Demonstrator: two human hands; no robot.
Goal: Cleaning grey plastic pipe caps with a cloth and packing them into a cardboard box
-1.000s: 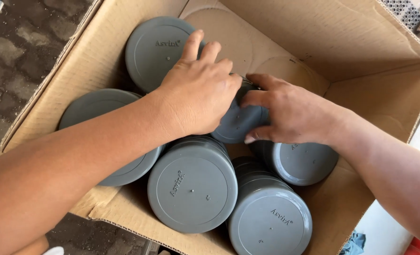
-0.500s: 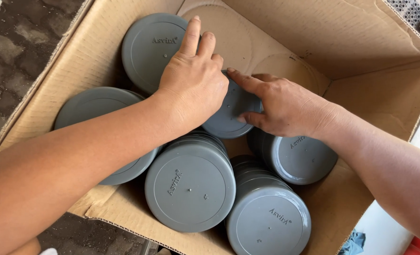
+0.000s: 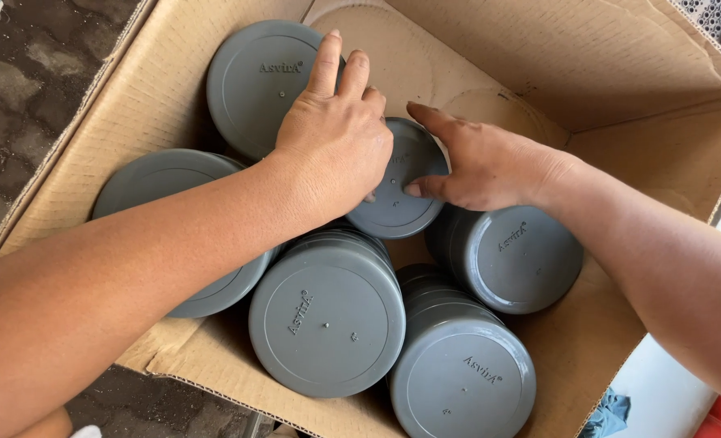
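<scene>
An open cardboard box (image 3: 620, 73) holds several round grey plastic caps. Both my hands reach into it and grip one smaller grey cap (image 3: 397, 199) in the middle. My left hand (image 3: 336, 138) lies over its left side, fingers stretched toward the back of the box. My right hand (image 3: 478, 162) holds its right edge, thumb pressed on the flat face. A large grey cap (image 3: 255, 77) lies at the back left, partly under my left fingers.
More grey caps surround the held one: one at the left (image 3: 158, 174) under my forearm, one in front (image 3: 328, 320), one at the front right (image 3: 462, 377) and one at the right (image 3: 519, 259). Dark stone paving (image 3: 28, 73) lies outside the box.
The small cap has come up from between the others and turned its flat face upward. Both hands have moved toward the back of the box with it.
</scene>
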